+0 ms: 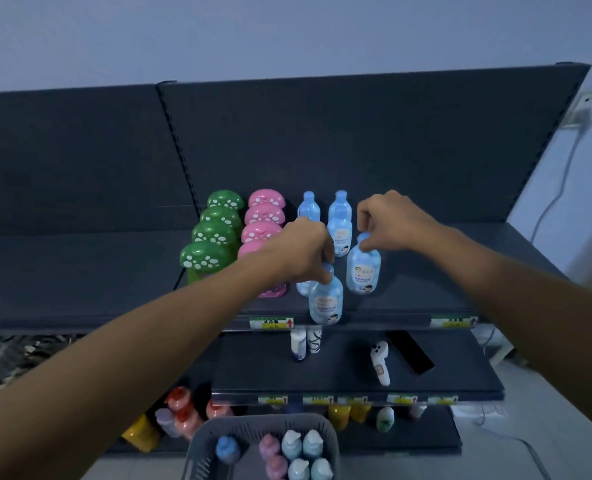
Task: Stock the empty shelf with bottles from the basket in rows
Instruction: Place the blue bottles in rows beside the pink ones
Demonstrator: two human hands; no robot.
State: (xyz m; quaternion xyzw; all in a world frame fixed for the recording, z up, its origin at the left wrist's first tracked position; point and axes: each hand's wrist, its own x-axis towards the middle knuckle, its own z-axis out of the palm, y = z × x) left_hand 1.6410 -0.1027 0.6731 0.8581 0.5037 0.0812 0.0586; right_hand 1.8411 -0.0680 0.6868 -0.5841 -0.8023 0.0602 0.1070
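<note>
Low in the head view sits the basket (204, 445), bottles inside. Up on the shelf (426, 289), the left hand (301, 251) pinches the cap of the front blue bottle (325, 299) at the front edge. The right hand (388, 220) pinches the cap of the second blue bottle (364, 268), just behind and to the right. Each bottle stands upright directly under its hand, so letting go likely needs only a straight lift away.

green spotted bottles (215, 233), pink bottles (263, 216), blue bottles (339, 230)
</note>
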